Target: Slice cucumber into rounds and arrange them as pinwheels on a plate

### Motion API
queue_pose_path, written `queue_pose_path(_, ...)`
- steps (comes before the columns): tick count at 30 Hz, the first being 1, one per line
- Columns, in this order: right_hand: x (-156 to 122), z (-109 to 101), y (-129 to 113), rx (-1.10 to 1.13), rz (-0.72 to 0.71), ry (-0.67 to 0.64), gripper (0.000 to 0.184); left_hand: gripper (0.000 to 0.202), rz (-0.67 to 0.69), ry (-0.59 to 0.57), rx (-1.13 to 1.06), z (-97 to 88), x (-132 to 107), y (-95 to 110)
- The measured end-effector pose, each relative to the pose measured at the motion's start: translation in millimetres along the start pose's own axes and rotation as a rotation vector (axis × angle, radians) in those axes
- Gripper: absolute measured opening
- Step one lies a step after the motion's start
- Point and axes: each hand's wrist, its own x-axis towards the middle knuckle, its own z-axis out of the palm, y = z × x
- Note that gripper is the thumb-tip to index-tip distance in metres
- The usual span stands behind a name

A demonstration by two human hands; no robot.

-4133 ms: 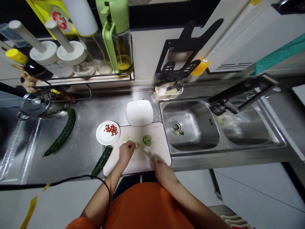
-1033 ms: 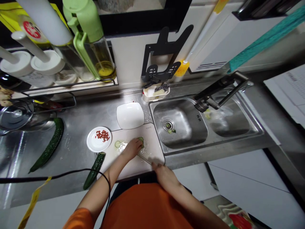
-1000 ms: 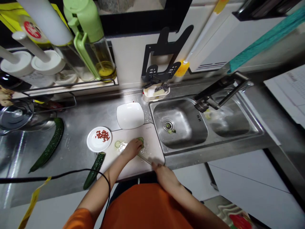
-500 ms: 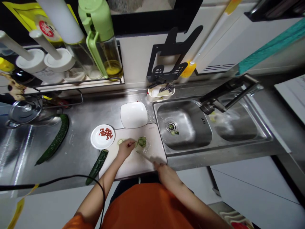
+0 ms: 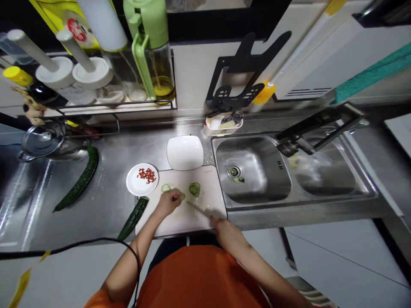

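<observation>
My left hand (image 5: 169, 202) is closed in a pinch on a thin cucumber slice (image 5: 182, 197), just above the white cutting board (image 5: 205, 184). My right hand (image 5: 224, 228) grips a knife (image 5: 198, 208) at the board's right side, its blade pointing left toward the pinched slice. A small pile of cucumber slices (image 5: 194, 189) lies on the board, right of my left fingertips. Another slice (image 5: 165, 188) rests behind my left hand. A cut length of cucumber (image 5: 133, 218) lies against the board's left edge.
A white plate of small red pieces (image 5: 132, 180) and a square white dish (image 5: 185, 149) stand behind the board. A whole cucumber (image 5: 80, 184) lies farther left. To the right is a double sink (image 5: 257, 171) with a faucet (image 5: 308, 132). A black cable (image 5: 80, 241) crosses near my left arm.
The view has shifted a little, so the counter things appear farther right. My left hand has drawn slightly away from the slice pile with its slice. The knife stays low over the board.
</observation>
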Motion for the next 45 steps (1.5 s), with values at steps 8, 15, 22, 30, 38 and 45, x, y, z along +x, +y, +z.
queue_pose_path(8, 1.1, 2.4, -1.5, -0.007, -0.024, 0.023, 0.052, 0.01, -0.114, 0.199, 0.04, 6.3, 3.9, -15.1)
queue_pose_path(15, 1.4, -1.9, -7.1, -0.008, -0.005, 0.021, 0.052, 0.016, -0.071, 0.173, -0.014, 7.3, -0.5, -8.2)
queue_pose_path(22, 1.9, -8.1, -12.0, -0.006, 0.011, 0.015, 0.057, 0.013, -0.141, 0.141, 0.024, 10.9, -3.1, -8.8)
queue_pose_path(30, 7.7, -1.8, -32.2, -0.061, -0.017, 0.098, 0.048, 0.013, -0.09, 0.231, 0.208, 7.2, -6.2, 0.2)
queue_pose_path(38, 11.2, -1.1, -40.4, -0.094, -0.022, 0.134, 0.046, 0.011, -0.118, 0.298, 0.204, 8.8, -6.9, 1.3)
queue_pose_path(45, 14.5, 1.2, -42.3, -0.098, -0.02, 0.14, 0.044, 0.012, -0.13, 0.307, 0.226, 9.6, -4.3, -2.1)
